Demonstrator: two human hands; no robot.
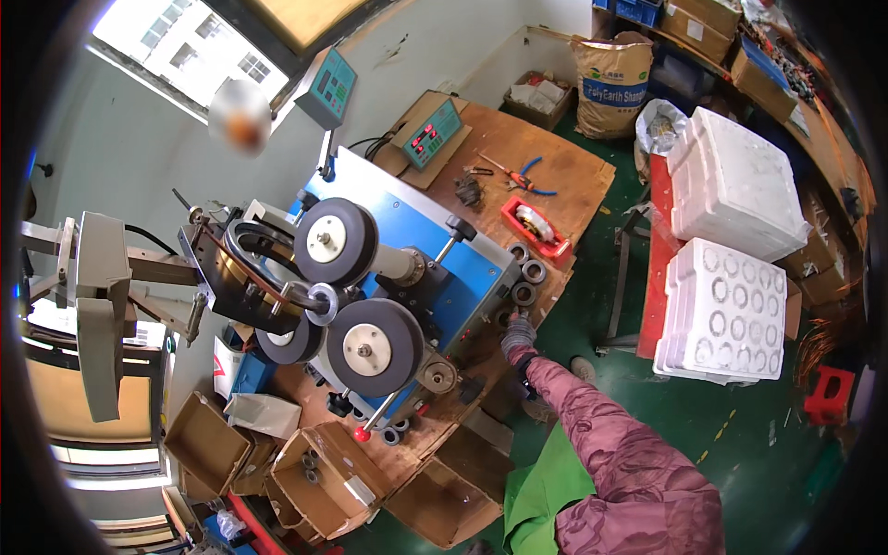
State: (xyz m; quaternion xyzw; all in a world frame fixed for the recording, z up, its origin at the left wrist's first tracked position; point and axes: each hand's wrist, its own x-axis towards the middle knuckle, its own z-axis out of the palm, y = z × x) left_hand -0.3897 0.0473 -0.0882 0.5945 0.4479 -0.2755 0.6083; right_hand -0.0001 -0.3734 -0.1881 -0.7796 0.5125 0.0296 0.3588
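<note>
My right hand (520, 335), in a grey knit glove, reaches to the edge of the wooden table. Its fingers are closed at a grey metal ring (504, 317), partly covered by the glove. More grey rings (524, 293) lie in a row just beyond that hand. To its left stands a blue-topped machine (435, 287) with dark rollers (375, 347) on white hubs. Another ring (324, 303) sits upright among the rollers, against the machine's curved winding head (264, 250). My left hand is not in view.
A red tray (536, 229), pliers (532, 180) and a green control box (432, 136) lie on the wooden table (583, 166). White foam boxes (731, 185) stand on a red bench at right. Cardboard boxes (333, 476) sit below the machine.
</note>
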